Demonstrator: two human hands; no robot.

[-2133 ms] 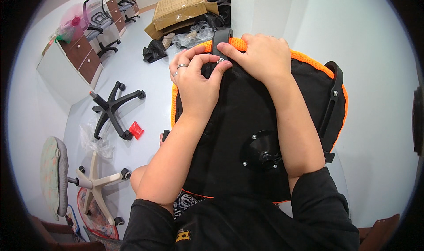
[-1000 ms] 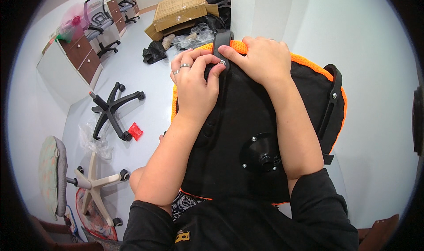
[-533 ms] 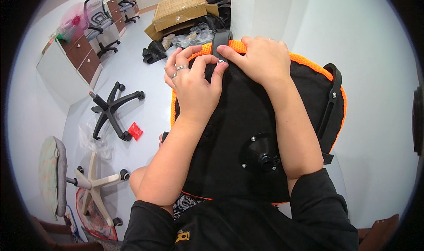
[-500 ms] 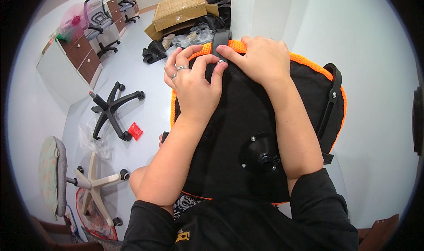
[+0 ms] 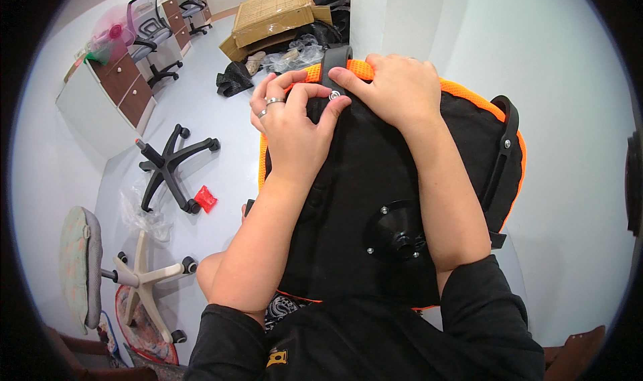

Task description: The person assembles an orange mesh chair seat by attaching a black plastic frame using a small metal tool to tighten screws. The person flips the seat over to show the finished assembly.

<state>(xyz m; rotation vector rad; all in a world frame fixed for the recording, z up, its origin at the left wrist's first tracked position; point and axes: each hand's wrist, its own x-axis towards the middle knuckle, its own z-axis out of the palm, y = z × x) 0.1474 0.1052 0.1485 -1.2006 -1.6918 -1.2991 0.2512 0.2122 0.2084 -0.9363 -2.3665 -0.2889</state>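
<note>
An upturned chair seat (image 5: 362,173) with a black underside and orange mesh edging lies in front of me. At its far edge a black armrest bracket (image 5: 334,79) lies against the underside, with a silver screw (image 5: 334,95) in it. The thumb and index finger of my left hand (image 5: 293,116) pinch around this screw; two rings show on that hand. My right hand (image 5: 405,89) grips the seat's far edge, its thumb on the bracket and its other fingertips hidden. Another black armrest (image 5: 504,146) is on the seat's right side. A black round fitting (image 5: 395,232) with several screws sits nearer me.
Left on the floor are a black five-legged chair base (image 5: 167,163), a red packet (image 5: 205,199), clear plastic, and a pale chair base (image 5: 140,272) with a seat. Cardboard boxes (image 5: 271,16) and plastic wrapping lie ahead. A pale wall (image 5: 569,180) stands right.
My left thumb and index finger have shifted on the screw and spread slightly, so its head shows more. My right hand and the seat stay in place.
</note>
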